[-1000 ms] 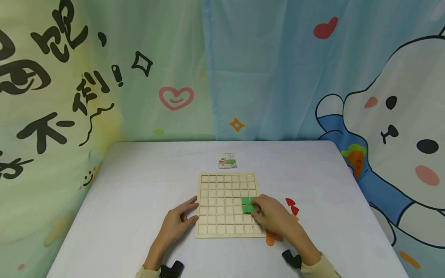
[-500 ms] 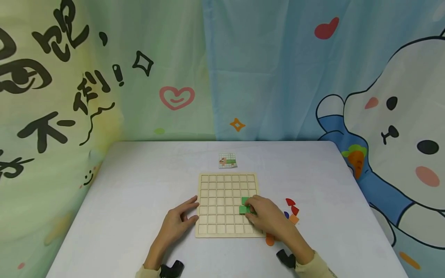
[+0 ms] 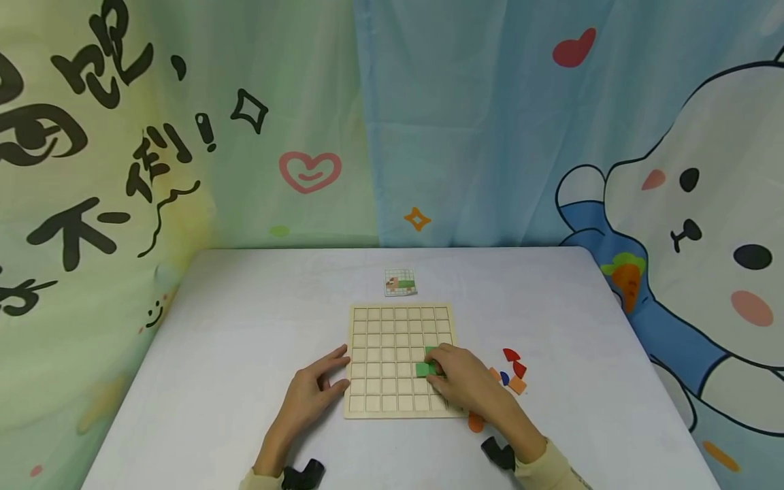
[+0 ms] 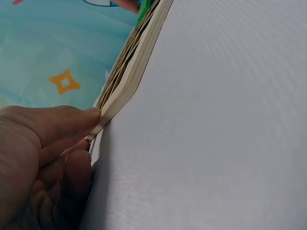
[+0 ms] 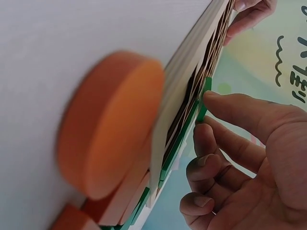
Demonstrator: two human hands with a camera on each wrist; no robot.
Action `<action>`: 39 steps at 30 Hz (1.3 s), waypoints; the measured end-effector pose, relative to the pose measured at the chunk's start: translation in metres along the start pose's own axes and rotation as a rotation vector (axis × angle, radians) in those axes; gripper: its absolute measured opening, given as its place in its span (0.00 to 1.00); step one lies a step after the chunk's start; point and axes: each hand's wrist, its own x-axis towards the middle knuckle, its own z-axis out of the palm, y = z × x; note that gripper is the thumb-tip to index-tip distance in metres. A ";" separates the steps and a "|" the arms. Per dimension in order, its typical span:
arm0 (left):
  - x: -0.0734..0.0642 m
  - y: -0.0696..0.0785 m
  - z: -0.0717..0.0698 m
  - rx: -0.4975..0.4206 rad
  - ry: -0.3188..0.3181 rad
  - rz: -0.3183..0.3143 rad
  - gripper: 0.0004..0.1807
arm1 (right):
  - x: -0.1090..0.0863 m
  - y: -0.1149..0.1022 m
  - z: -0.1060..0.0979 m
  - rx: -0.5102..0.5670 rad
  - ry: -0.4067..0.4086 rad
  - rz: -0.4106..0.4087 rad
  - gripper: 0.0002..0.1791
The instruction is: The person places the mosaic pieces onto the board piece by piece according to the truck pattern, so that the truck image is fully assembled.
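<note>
A wooden grid board (image 3: 382, 354) lies on the white table. My right hand (image 3: 462, 378) is over its right half, thumb and index finger pinching a green square tile (image 5: 205, 103) at the board's surface. Another green tile (image 3: 431, 350) shows just behind the fingertips in the head view, the rest of it covered by the hand. My left hand (image 3: 315, 388) rests against the board's left edge, its thumb and fingertips spread along the rim. In the left wrist view the thumb (image 4: 72, 120) touches the edge of the board.
Right of the board lie red pieces (image 3: 511, 355), a blue piece (image 3: 505, 378) and an orange square (image 3: 517, 385). A rounded orange piece (image 3: 476, 422) sits by the near right corner, partly behind my right arm. A small picture card (image 3: 401, 282) lies beyond the board.
My right hand has slid leftward over the board, and the green tile has shifted left with it. Blue and orange pieces have come into sight behind it. The left hand stays put.
</note>
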 end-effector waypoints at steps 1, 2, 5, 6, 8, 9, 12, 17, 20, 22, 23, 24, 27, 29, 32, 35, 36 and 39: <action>0.000 0.000 0.000 -0.001 0.001 0.000 0.25 | 0.001 0.000 0.000 -0.002 -0.001 0.000 0.08; 0.000 0.000 0.000 -0.001 0.001 0.000 0.25 | 0.001 0.000 0.001 -0.002 -0.001 0.002 0.08; -0.001 0.000 0.000 -0.001 0.000 0.001 0.25 | 0.002 0.000 0.002 -0.011 -0.005 0.008 0.08; -0.001 0.000 0.000 -0.001 0.000 0.002 0.25 | 0.002 0.000 0.002 -0.014 -0.005 0.008 0.08; -0.001 0.000 0.001 -0.001 0.001 0.003 0.25 | 0.003 0.000 0.003 -0.019 -0.006 0.009 0.09; -0.001 0.000 0.001 -0.002 0.002 0.003 0.25 | 0.003 0.000 0.003 -0.020 -0.006 0.007 0.09; -0.001 0.000 0.000 -0.001 0.004 0.003 0.25 | 0.003 0.001 0.004 -0.019 -0.006 0.008 0.09; -0.001 0.001 0.000 -0.005 0.005 0.000 0.25 | 0.004 0.001 0.005 -0.022 -0.013 0.025 0.10; -0.001 0.001 0.001 -0.005 0.008 -0.003 0.25 | 0.004 0.000 0.005 -0.023 -0.019 0.034 0.10; -0.001 0.002 0.001 -0.005 0.009 -0.003 0.25 | 0.005 0.000 0.005 -0.022 -0.020 0.036 0.10; -0.001 0.002 0.001 -0.005 0.010 -0.002 0.25 | 0.005 0.000 0.005 -0.022 -0.022 0.036 0.10; -0.001 0.002 0.001 -0.004 0.010 -0.001 0.25 | 0.005 0.000 0.005 -0.021 -0.021 0.035 0.10; -0.001 0.002 0.001 0.000 0.012 0.004 0.25 | 0.005 -0.001 0.006 -0.024 -0.022 0.033 0.10; -0.001 0.002 0.001 0.004 0.014 0.008 0.25 | 0.006 -0.001 0.006 -0.028 -0.022 0.032 0.11; -0.001 0.002 0.001 0.007 0.013 0.010 0.25 | 0.006 -0.002 0.007 -0.033 -0.025 0.035 0.11; -0.001 0.001 0.001 0.003 0.012 0.011 0.25 | 0.006 -0.002 0.007 -0.037 -0.029 0.035 0.11; -0.001 0.001 0.001 0.003 0.011 0.010 0.25 | 0.006 -0.002 0.007 -0.038 -0.030 0.036 0.11; -0.001 0.000 0.001 0.000 0.009 0.008 0.25 | 0.006 -0.001 0.007 -0.041 -0.030 0.034 0.11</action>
